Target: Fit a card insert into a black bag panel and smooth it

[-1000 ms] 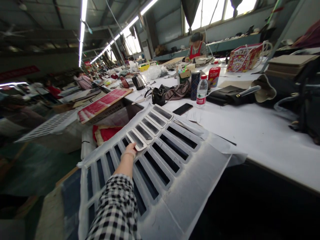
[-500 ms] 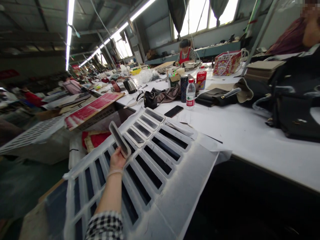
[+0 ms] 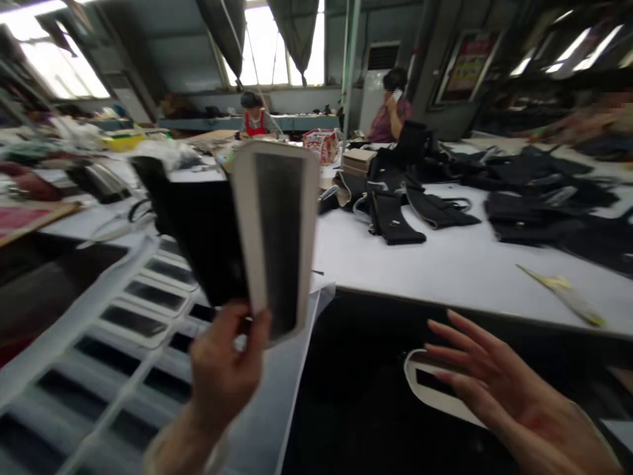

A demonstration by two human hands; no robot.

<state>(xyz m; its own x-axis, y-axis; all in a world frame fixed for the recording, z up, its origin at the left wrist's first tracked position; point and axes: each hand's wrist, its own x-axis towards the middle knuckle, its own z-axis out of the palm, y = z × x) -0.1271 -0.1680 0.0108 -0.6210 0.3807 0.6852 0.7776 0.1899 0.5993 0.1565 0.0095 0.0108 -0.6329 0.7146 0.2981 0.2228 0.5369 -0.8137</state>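
My left hand [image 3: 225, 369], raised in the middle, pinches the lower edge of a flat cream-bordered panel [image 3: 309, 231] with a dark strip down its centre. Just behind that panel a black flat piece [image 3: 202, 231] fans out to the left; its lower end meets my fingers, and whether they grip it too is hard to tell. At the lower right my right hand [image 3: 514, 389] is open, fingers spread, holding nothing visible. Under those fingers a cream-rimmed piece with a dark slot [image 3: 430, 396] lies on a black surface [image 3: 356, 382], partly hidden by the hand.
To the left, a pale slotted sheet [image 3: 93, 429] carries several cream-bordered panels [image 3: 153, 295]. Black bags [image 3: 395, 218] lie across the white table [image 3: 445, 270], with a yellowish strip [image 3: 564, 293] near its front edge. Two people sit farther back, one holding a phone to the ear.
The view has swung right. My left hand has lifted the panel off the slotted sheet and brought it closer, now with the black piece beside it. My right hand has come into view.
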